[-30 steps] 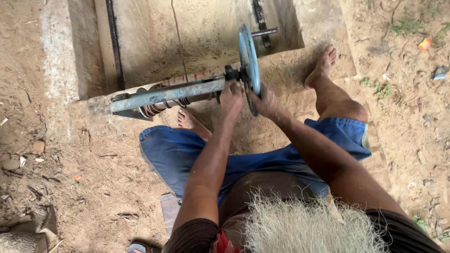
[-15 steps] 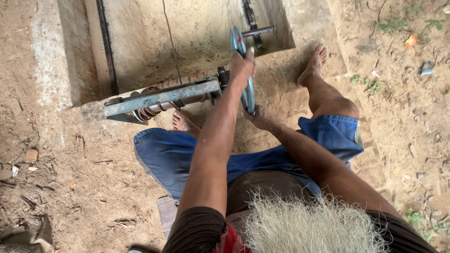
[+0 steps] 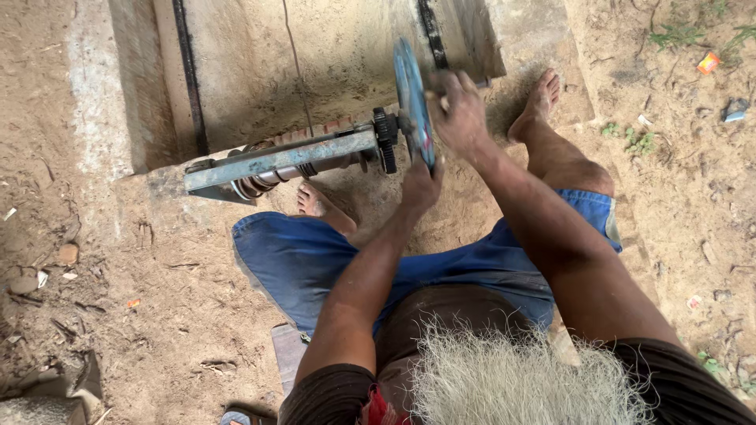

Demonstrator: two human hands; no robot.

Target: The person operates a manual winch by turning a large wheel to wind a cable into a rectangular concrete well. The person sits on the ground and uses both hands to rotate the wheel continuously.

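Head view | left hand [image 3: 421,185] clamped on blue wheel [image 3: 413,98] bottom | right hand [image 3: 458,114] gripping top

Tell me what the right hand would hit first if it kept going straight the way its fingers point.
The right hand, at the top of the blue wheel, points up the picture toward the dark metal strip on the concrete slab. It would probably meet that strip first, though depth is unclear.
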